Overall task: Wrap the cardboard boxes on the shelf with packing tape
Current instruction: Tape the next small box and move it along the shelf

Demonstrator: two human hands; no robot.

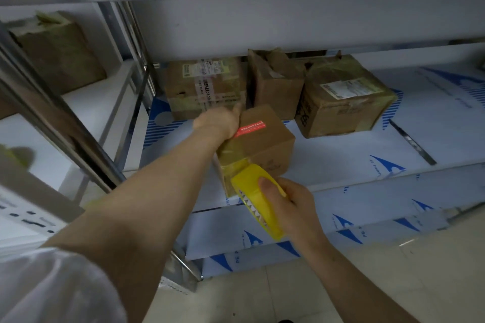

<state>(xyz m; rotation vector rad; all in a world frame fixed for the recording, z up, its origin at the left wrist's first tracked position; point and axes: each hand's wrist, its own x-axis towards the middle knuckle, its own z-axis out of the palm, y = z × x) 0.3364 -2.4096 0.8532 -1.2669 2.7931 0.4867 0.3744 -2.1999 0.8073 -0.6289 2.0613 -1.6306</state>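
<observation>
- At the centre of the frame we see the small box [265,139], plain brown cardboard with a red label [250,128] on top, at the front part of the white shelf [341,165]; we cannot tell whether it sits flat.
- The left hand [217,122] clasps the small box at its upper left edge, thumb raised, the other fingers mostly hidden behind the hand.
- The right hand [286,204], lower centre, grips a yellow tape dispenser [256,191], thumb pressed on its top.
- A strip of yellowish tape [232,152] runs from the tape dispenser up over the near left corner of the small box.
- Behind, along the back of the shelf, we count three more: a labelled box [207,86], a torn-topped box [275,84] and a taped box [343,97] to the right.
- At upper left, another box [60,52] stands in the neighbouring bay.
- A white sleeve [52,288] fills the lower left corner.
</observation>
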